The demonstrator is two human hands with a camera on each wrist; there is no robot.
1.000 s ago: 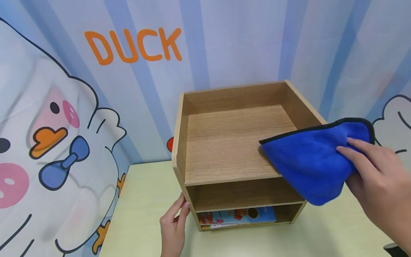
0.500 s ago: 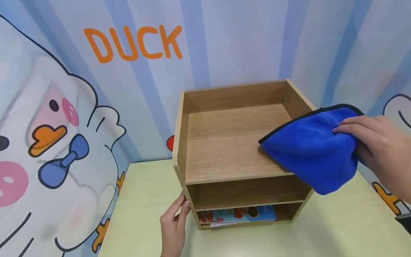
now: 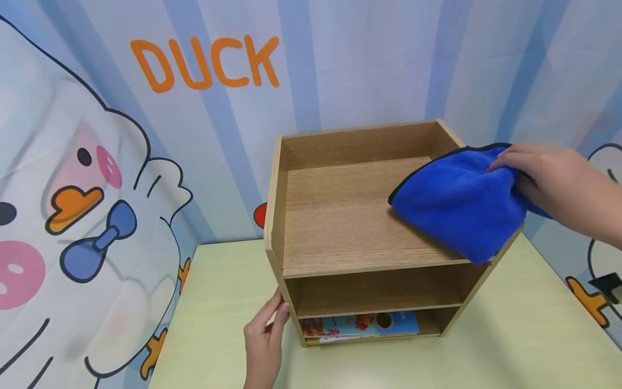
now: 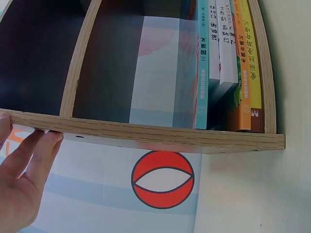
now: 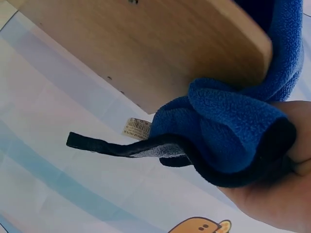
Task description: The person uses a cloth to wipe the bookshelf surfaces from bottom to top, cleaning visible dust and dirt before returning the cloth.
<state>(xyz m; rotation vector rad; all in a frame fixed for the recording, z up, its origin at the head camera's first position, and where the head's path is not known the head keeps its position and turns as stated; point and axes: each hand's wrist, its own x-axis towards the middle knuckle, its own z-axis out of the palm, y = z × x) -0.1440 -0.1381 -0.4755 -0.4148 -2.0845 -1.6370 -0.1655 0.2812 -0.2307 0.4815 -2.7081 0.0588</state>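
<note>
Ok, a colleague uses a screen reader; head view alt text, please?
The right hand holds a blue cloth across the right edge of a wooden shelf unit; the left hand touches its left side. Books lie in the lowest compartment. Behind is a backdrop reading DUCK.

A blue-striped backdrop [image 3: 374, 65] bearing a white cartoon duck [image 3: 146, 243] and orange "DUCK" lettering [image 3: 215, 60] hangs behind a pale yellow-green table [image 3: 218, 292]; Chinese-titled books [image 3: 362, 324] lie stacked.
</note>
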